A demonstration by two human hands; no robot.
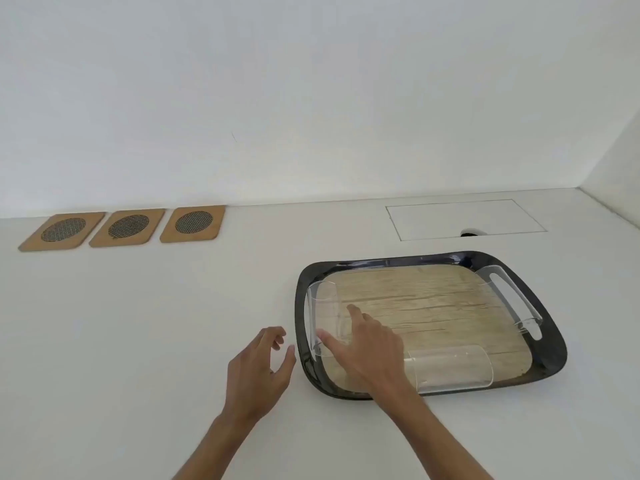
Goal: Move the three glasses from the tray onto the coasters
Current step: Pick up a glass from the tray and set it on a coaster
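- Right hand (367,344) is over the tray (550,355), fingers spread, thumb and index reaching round the left glass (325,306) — contact seems likely, a closed grip is not evident.
- Left hand (263,368) hovers above the table (138,341) just beside the tray, fingers loosely curled, holding nothing.
- All three glasses lie on their sides in the tray: the left glass, the near glass (453,370) and the right glass (509,299).
- Three coasters (126,226) lie well apart, far left, all bare.
- Advice: grip the barrel mid-length, upright it before lifting clear of the rim.
- Clear glass outlines are faint; rims and bases are hard to tell apart.
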